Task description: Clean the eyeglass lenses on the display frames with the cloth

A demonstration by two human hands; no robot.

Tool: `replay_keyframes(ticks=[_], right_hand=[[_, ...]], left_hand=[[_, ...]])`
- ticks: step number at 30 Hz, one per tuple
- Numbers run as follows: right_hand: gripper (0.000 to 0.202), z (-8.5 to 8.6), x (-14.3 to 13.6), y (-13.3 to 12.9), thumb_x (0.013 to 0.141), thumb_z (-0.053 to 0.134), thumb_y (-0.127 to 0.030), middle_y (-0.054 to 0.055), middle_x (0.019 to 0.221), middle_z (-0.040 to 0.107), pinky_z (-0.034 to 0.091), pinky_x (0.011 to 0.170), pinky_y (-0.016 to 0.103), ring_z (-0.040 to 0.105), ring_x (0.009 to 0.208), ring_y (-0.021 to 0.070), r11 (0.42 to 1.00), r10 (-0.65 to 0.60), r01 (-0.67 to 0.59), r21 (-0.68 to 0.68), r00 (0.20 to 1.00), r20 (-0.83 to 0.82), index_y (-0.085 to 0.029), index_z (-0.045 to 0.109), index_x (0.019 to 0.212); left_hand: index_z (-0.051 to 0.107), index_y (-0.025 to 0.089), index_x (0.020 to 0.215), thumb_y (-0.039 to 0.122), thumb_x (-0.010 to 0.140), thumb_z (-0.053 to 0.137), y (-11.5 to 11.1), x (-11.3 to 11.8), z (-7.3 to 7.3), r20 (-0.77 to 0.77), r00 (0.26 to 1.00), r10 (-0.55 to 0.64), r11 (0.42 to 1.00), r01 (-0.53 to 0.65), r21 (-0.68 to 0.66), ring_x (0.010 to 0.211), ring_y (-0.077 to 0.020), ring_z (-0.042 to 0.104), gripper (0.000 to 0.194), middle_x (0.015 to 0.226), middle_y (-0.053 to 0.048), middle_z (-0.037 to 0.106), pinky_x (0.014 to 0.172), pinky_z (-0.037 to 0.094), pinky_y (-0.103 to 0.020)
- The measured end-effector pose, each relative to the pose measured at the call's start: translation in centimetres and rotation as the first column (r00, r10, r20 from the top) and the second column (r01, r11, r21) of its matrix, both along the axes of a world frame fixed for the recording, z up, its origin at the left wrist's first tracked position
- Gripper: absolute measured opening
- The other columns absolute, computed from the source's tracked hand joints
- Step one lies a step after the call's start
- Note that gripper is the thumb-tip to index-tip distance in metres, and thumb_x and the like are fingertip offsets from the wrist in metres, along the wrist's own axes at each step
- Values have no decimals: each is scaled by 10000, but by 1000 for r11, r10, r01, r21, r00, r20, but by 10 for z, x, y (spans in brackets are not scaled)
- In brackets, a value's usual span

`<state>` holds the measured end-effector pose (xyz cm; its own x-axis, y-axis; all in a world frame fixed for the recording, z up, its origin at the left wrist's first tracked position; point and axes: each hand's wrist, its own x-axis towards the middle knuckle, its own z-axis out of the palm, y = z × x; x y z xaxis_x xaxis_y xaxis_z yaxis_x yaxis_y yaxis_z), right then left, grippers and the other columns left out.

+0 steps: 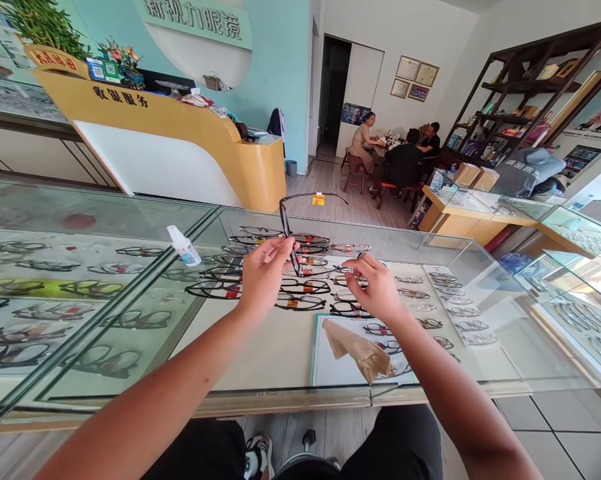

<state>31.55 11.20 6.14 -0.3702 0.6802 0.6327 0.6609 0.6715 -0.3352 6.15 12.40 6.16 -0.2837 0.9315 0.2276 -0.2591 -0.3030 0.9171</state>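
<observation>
Likely light, springy and fragile, the glasses [284,215] are best held by rim or hinge. They're above the surface [220,353], pinched in the left hand [265,270]; the right hand [375,283] curls at their other end, grip unclear. Frames [300,303] crowd below; cloth [355,348] and bottle [183,247] sit apart.

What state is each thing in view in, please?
Held glasses: raised above the counter, arms unfolded.
Left grip: pinching the held glasses.
Cloth: crumpled, lying on the counter.
Bottle: standing; too small to tell whether capped.
Doorway: open, dark inside.
Cardboard boxes: seemingly shut.
</observation>
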Motion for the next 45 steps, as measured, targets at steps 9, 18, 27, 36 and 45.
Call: replay_keyframes(ticks=[9, 18, 27, 36, 45], right_hand=[[145, 2, -4, -3, 1052, 619, -272, 48, 915, 731, 413, 809, 392, 679, 852, 230, 996, -43, 40, 77, 998, 34, -239, 760, 1061], [172, -4, -16, -13, 936, 648, -164, 20, 823, 696, 451, 802, 397, 633, 818, 228, 994, 72, -67, 82, 995, -65, -260, 595, 803], [238, -2, -25, -22, 927, 721, -226, 78, 1096, 727, 580, 897, 408, 689, 1023, 265, 954, 225, -254, -159, 958, -178, -255, 669, 1157], [124, -12, -29, -22, 971, 730, -263, 33, 997, 754, 584, 822, 346, 696, 879, 207, 926, 206, -294, -237, 920, -334, -256, 667, 1078], [238, 5, -13, -18, 980, 750, -471, 26, 930, 716, 561, 828, 353, 639, 851, 202, 778, 189, -441, -447, 843, -503, -248, 756, 1065]], left_hand=[[784, 201, 1056, 633, 849, 878, -7, 6, -7, -156, 987, -37, 999, 39, 10, 1144, -299, 765, 487, 1125, -115, 818, 890, 636, -378], [798, 217, 986, 556, 906, 833, -31, 26, -6, -392, 916, -90, 976, 159, 148, 1069, -253, 731, 350, 1121, -97, 749, 859, 659, -334], [800, 220, 957, 546, 897, 840, -39, 31, -9, -380, 877, -294, 939, 339, 58, 1216, -312, 712, 333, 1309, -142, 663, 818, 696, -357], [763, 221, 1006, 523, 953, 790, -41, 32, -10, -378, 866, -328, 919, 385, 82, 1184, -285, 720, 307, 1312, -135, 660, 869, 690, -363], [724, 241, 1208, 422, 1055, 691, -39, 26, -6, -514, 828, -223, 915, 360, 184, 1144, -248, 773, 239, 1218, -95, 769, 994, 641, -378]])
